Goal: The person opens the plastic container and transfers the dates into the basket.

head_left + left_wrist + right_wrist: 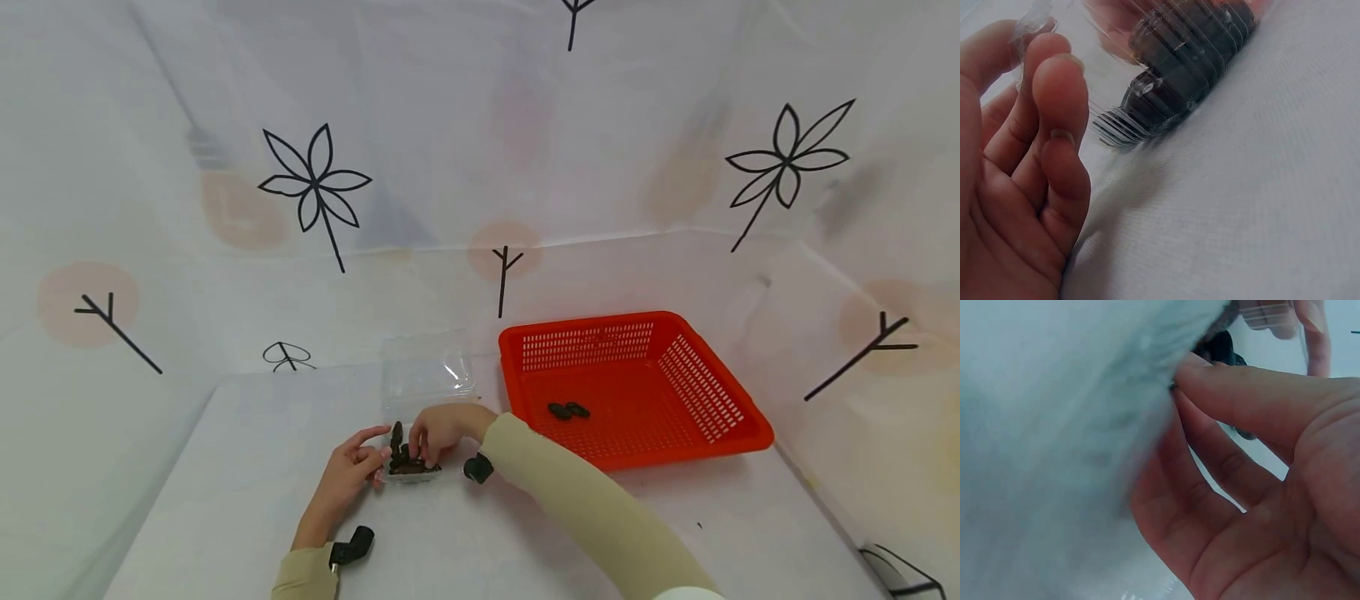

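Note:
A small clear plastic box [412, 478] on the table has several dark brown, shiny, lumpy pieces [397, 439] in it. My left hand [347, 477] holds the box at its left side, index finger along the far corner and thumb at the near wall; the other fingers curl beside the plastic in the left wrist view. From the right, my right hand [442, 429] reaches down into the box. Its thumb and fingers [1229, 387] close together at the dark pieces, and a dark bit shows at the fingertips, which are partly hidden.
A clear plastic lid [427, 371] stands raised behind the box. To the right sits a red perforated basket [705, 454] with a few dark pieces [567, 411] on its floor. White cloth with printed plants covers the table and walls. A tiny dark speck [699, 525] lies at the right front.

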Tool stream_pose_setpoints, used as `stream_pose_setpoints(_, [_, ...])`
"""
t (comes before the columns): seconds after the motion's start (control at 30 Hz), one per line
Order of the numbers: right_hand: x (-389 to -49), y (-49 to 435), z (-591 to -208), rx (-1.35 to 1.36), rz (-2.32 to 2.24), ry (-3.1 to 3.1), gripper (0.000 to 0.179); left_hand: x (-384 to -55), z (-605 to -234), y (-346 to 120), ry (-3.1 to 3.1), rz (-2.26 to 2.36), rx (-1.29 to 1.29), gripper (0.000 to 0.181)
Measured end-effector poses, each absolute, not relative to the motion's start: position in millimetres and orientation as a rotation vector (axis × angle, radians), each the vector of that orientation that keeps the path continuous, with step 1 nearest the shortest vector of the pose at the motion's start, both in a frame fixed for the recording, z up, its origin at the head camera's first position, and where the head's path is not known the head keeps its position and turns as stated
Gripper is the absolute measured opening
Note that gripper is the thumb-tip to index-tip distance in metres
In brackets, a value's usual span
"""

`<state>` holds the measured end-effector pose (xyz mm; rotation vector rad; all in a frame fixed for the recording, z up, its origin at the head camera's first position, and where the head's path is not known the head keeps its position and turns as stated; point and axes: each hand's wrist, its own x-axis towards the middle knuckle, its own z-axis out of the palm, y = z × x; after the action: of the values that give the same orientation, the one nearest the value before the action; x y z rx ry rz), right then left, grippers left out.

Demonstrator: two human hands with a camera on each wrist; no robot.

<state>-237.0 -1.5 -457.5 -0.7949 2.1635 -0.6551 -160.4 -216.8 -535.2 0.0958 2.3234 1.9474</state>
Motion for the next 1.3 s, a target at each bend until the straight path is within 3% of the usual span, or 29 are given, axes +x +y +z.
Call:
stream_pose_setpoints(0.33, [-234, -5, -460, -0.713, -0.662, 2.107, 0.027, -162, -534, -218, 2.303, 1.937, 0.102, 0.046])
stream_pose_setpoints(1.3, [-251, 29, -437, -0.871, -0.751, 2.042, 0.022, -161, -538, -217, 2.320, 1.937, 0.127, 0.040])
